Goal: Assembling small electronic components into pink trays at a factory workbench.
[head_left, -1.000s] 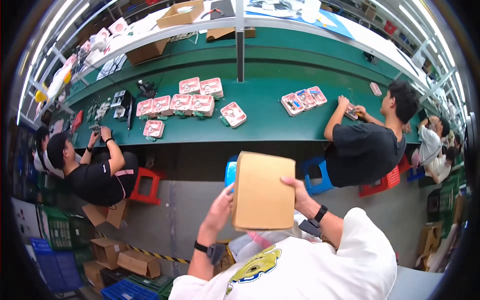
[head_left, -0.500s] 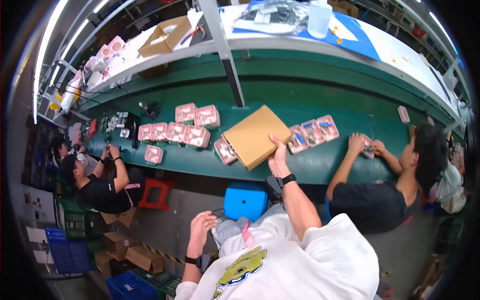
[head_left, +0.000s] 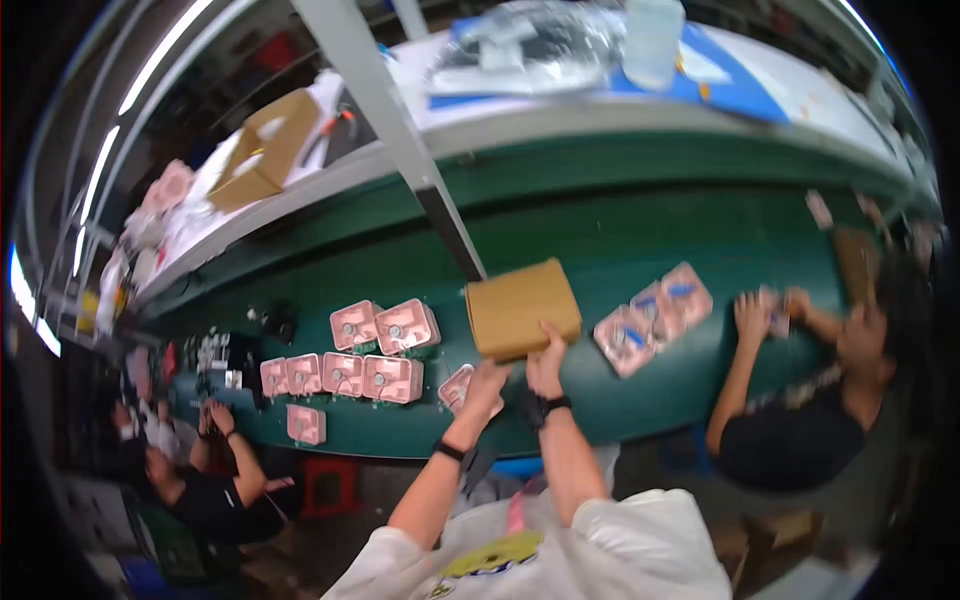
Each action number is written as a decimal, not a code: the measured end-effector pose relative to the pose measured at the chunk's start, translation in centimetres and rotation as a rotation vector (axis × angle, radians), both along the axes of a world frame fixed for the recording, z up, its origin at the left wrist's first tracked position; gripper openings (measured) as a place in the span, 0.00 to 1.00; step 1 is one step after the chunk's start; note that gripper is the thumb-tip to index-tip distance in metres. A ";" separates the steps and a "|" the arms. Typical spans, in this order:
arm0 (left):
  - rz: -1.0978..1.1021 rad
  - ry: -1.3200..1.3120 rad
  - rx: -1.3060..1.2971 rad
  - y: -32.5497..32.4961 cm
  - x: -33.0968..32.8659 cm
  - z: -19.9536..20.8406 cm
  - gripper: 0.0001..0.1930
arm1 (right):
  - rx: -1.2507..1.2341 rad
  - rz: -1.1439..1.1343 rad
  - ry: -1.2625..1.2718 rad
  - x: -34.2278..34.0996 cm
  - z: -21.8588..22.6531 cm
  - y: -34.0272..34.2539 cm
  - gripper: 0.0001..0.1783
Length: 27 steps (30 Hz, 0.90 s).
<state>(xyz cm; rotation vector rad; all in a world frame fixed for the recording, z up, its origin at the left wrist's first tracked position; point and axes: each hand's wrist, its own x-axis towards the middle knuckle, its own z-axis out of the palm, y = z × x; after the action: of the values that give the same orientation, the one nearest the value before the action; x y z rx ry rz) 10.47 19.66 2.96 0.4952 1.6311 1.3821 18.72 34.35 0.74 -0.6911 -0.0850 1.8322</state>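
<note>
A closed brown cardboard box is over the green bench in front of me. My right hand grips its near edge, thumb on top and the other fingers out of sight beneath. My left hand is just to the left, below the box's near left corner, over a pink plastic housing. Blur hides its fingers, so whether it touches that housing cannot be made out. To the right of the box lie three joined-up pink housings with blue parts in them.
Several pink housings with round metal parts stand left on the green bench. A metal post rises behind the box to a white shelf. Co-workers sit at both sides; the right one's hand is near a small pink piece.
My left hand has come up from beside my body to the bench by the box. The box has been turned and now sits squarer to me. My view has tilted and shifted.
</note>
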 end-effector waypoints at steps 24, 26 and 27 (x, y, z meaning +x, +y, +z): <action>-0.026 0.032 -0.240 0.0 -8.4 2.8 0.32 | -0.042 0.408 -0.703 6.4 2.7 -4.9 0.36; -0.090 -0.028 -0.147 -0.7 -7.5 3.8 0.32 | -0.007 0.479 -0.612 8.3 1.1 -4.6 0.32; -0.080 -0.024 -0.140 -1.1 -7.6 3.8 0.32 | 0.012 0.517 -0.564 8.8 0.6 -4.6 0.30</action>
<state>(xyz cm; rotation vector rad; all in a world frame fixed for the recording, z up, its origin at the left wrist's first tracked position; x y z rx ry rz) 2.85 18.58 6.80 0.4553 1.6573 1.2012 27.51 29.75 1.33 -1.2479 -0.6996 2.0570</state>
